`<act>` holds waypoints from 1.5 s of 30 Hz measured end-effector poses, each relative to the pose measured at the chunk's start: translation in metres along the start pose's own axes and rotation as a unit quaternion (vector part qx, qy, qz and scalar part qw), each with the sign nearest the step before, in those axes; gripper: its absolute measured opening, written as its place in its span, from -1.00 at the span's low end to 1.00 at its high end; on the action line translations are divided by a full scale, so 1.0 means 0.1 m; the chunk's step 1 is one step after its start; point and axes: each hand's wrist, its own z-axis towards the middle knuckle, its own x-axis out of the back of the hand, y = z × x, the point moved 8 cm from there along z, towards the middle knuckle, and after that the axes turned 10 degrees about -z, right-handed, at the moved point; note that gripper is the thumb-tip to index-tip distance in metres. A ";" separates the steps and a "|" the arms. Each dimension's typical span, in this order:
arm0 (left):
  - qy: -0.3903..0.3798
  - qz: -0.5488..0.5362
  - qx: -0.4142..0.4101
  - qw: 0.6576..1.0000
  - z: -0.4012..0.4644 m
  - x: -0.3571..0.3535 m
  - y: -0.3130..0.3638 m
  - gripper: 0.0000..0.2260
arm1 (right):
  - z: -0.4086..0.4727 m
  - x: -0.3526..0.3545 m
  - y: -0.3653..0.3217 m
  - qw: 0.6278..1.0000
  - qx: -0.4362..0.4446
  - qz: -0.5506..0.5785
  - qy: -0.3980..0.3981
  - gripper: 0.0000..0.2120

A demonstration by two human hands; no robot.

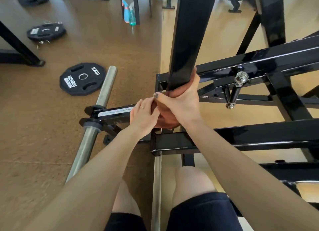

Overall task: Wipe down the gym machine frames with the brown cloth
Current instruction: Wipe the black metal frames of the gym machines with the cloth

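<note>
Fingers first: I'm seeing the right hand [181, 99] curling around the black upright post [188, 37], pressing the brown cloth [162, 120] against its lower end. The left hand [143, 117] is lying on the cloth's left side, fingers fairly straight, touching it. Gym machine frame [250, 137] is filling the right half. Steel bar [96, 120] is running along the floor at left. 10 kg plate [82, 78] is lying far left of it. Spray bottles [129, 11] are standing farther off.

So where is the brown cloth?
In the head view, the brown cloth is mid-frame, wrapped round the black upright post, held by the right hand, left hand touching it.
</note>
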 end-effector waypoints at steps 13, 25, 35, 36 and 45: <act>-0.025 -0.119 0.092 0.988 0.11 0.08 -0.03 -0.65 | 0.13 -0.30 0.57 0.935 -0.137 -0.218 -0.243 -0.08; -0.148 -0.054 0.035 0.987 0.22 0.10 -0.06 -0.63 | 0.13 -0.06 0.29 0.979 -0.147 -0.126 -0.069 -0.07; -0.250 0.053 -0.043 0.966 0.21 0.25 0.01 -0.56 | -0.36 -0.32 0.25 0.959 -0.269 -0.065 0.062 0.04; -0.264 0.056 -0.050 0.961 0.23 0.27 0.00 -0.55 | -0.40 -0.42 0.36 0.947 -0.313 -0.044 0.057 0.01; -0.342 -0.004 -0.098 0.935 0.40 0.27 -0.05 -0.62 | -0.41 -0.69 0.51 0.893 -0.440 0.079 0.043 -0.76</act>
